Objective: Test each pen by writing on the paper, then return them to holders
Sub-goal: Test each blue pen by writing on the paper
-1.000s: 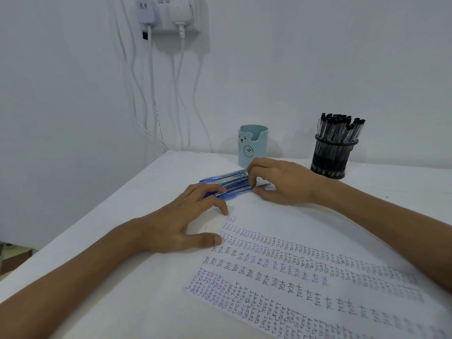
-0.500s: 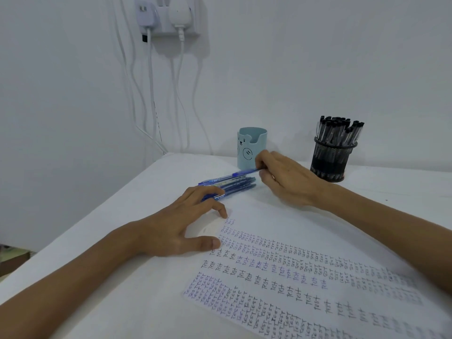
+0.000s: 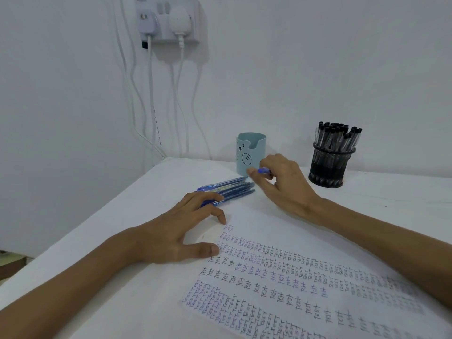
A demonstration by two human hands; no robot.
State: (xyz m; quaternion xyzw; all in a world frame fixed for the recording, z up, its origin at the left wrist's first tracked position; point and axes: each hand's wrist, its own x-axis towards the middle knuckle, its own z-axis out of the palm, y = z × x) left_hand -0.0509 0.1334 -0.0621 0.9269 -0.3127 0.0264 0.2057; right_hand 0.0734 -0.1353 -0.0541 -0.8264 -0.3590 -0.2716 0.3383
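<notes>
My right hand (image 3: 281, 184) pinches blue pen (image 3: 264, 171) in curled fingers, just before bear holder (image 3: 250, 152). Left hand (image 3: 176, 231) rests loose, fingers spread, fingertips on blue pen pile (image 3: 232, 188) beside paper (image 3: 293, 241). Mesh holder (image 3: 330, 165), packed with black pens, stands farther right.

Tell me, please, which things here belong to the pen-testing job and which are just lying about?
Part of the job: the blue pen pinched in the right hand; the pile of blue pens touched by the left hand; the paper; the light blue holder; the black mesh holder of black pens.
Just there: the wall socket with its plugs; the white cables below it.
</notes>
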